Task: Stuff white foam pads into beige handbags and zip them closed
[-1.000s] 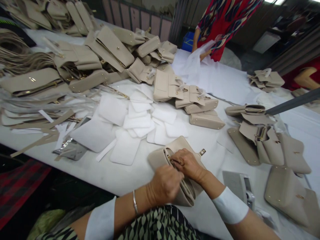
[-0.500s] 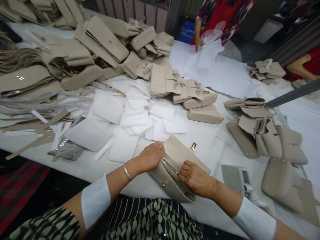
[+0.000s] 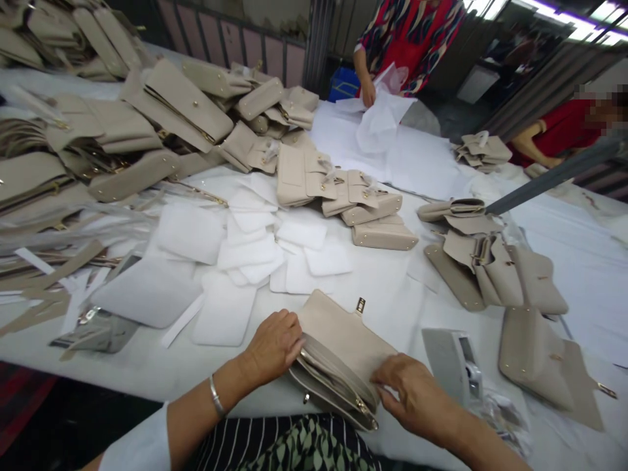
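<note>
In front of me a beige handbag (image 3: 350, 328) lies tilted on the table, its flap folded back and a gold clasp (image 3: 360, 305) at the flap's far edge. Its mouth gapes, and a gold zipper (image 3: 360, 402) runs along the inside. My left hand (image 3: 275, 345) is closed on the left end of the bag's mouth. At the right end my right hand (image 3: 409, 392) pinches the edge between thumb and fingers. Past my left hand lie several white padding sheets (image 3: 226, 307).
Beige bags (image 3: 189, 108) are heaped at the back left, others (image 3: 495, 268) to the right. A grey tape dispenser (image 3: 449, 363) sits beside my right hand. Beige and white strips (image 3: 78, 275) lie left. Across the table a person (image 3: 366, 78) handles white sheets; another person's arm shows farther right.
My right hand has moved from inside the bag's mouth to its right end. The mouth gapes wider, showing the zipper. The view has shifted, with more of the background on the right.
</note>
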`<action>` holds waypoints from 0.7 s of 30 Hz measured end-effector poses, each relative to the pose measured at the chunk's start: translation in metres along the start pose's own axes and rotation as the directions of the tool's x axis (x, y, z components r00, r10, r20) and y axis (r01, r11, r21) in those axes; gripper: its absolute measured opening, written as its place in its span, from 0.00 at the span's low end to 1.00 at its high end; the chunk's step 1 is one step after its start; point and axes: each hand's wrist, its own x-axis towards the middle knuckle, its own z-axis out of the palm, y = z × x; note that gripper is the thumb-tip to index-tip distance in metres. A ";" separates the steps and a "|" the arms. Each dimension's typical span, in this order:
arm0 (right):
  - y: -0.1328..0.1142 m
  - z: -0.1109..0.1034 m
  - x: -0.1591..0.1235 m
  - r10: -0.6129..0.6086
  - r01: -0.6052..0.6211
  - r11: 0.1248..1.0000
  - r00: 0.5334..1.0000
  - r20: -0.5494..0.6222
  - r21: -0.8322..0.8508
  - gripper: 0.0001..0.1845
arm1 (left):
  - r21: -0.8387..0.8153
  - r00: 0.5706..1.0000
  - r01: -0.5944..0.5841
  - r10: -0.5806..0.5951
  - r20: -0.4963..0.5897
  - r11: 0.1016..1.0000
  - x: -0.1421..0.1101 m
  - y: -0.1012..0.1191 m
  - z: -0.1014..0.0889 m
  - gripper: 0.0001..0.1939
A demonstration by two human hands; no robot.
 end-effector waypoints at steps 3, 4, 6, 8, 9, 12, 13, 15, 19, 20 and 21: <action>0.012 -0.004 0.042 0.103 -0.093 0.994 0.977 -0.187 0.058 0.11 | -0.029 1.000 0.003 -0.002 0.013 1.000 0.000 0.001 0.000 0.03; 0.017 -0.005 0.061 0.137 -0.128 0.990 0.966 -0.218 0.052 0.13 | -0.041 1.000 0.010 -0.009 0.020 0.999 0.001 0.002 0.001 0.02; 0.028 -0.003 0.104 0.207 -0.213 0.977 0.957 -0.205 -0.009 0.16 | -0.069 0.999 0.027 -0.024 0.040 0.997 0.001 0.003 0.002 0.04; 0.039 0.004 0.149 0.268 -0.283 0.955 0.952 -0.146 -0.093 0.22 | -0.100 0.997 0.057 -0.052 0.054 0.993 -0.002 0.004 0.003 0.06; 0.043 0.009 0.170 0.285 -0.300 0.946 0.950 -0.127 -0.121 0.25 | -0.117 0.996 0.078 -0.072 0.059 0.990 -0.004 0.004 0.003 0.07; 0.052 0.029 0.222 0.289 -0.303 0.943 0.951 -0.110 -0.137 0.37 | -0.151 0.990 0.129 -0.118 0.078 0.980 -0.005 0.003 -0.001 0.08; 0.054 0.036 0.233 0.287 -0.300 0.945 0.952 -0.109 -0.134 0.38 | -0.152 0.989 0.128 -0.114 0.097 0.980 -0.002 0.002 -0.003 0.06; 0.058 0.048 0.247 0.276 -0.290 0.950 0.953 -0.122 -0.118 0.36 | -0.140 0.985 0.099 -0.077 0.153 0.985 0.011 0.000 -0.009 0.03; 0.066 0.051 0.241 0.245 -0.260 0.965 0.943 -0.227 -0.041 0.22 | -0.100 0.968 0.022 0.003 0.251 0.995 0.049 0.001 -0.017 0.05; 0.068 0.048 0.234 0.248 -0.265 0.964 0.932 -0.263 -0.031 0.22 | -0.112 0.965 0.013 0.017 0.261 0.994 0.058 0.003 -0.017 0.05; 0.069 0.043 0.226 0.271 -0.279 0.960 0.905 -0.327 0.023 0.22 | -0.146 0.964 0.017 0.023 0.265 0.989 0.066 0.006 -0.015 0.06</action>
